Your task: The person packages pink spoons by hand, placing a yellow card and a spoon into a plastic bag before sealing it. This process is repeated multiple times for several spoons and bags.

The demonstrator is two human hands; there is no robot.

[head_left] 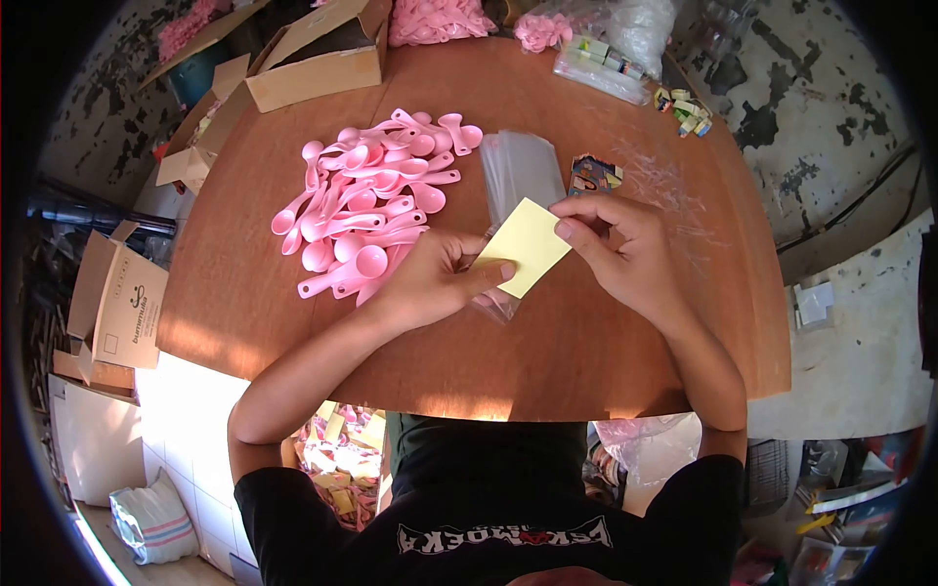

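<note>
A blank yellow card (528, 246) is held tilted between my two hands above the wooden table. My left hand (440, 278) grips its lower left side with the thumb on top, and a clear plastic bag (501, 311) shows beneath the card at those fingers. At the card's upper right corner, my right hand (620, 244) pinches with thumb and forefinger. Left of the hands lies a heap of pink plastic spoons (366, 195). Just beyond the card is a stack of clear plastic bags (523, 166), with a small pile of dark printed cards (596, 174) beside it.
Thin clear plastic strips (669, 190) lie scattered on the right of the table (586, 371). At the back stand an open cardboard box (318, 68) and bags of pink pieces (440, 20). Small yellow-green packs (684, 110) sit at the far right edge. A bin of packed pieces (337, 454) is below.
</note>
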